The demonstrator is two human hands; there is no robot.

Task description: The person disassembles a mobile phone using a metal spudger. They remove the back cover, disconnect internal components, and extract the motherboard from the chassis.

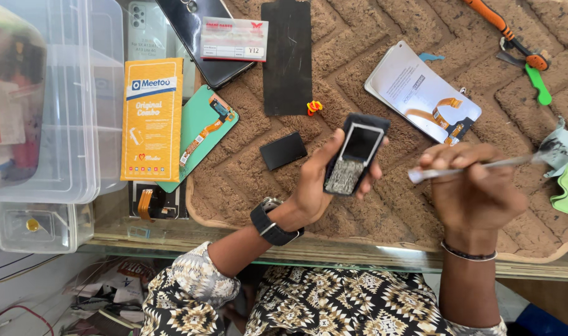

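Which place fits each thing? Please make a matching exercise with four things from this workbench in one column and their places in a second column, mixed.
Things:
1. small black phone
2. thin metal tool
3. orange box
4. orange-handled tool

Places:
A. top right corner of the mat
B. in the right hand
C. left of the mat, beside the clear plastic bins
D. in the left hand

Pairs: 1-D, 2-B, 3-C, 4-A
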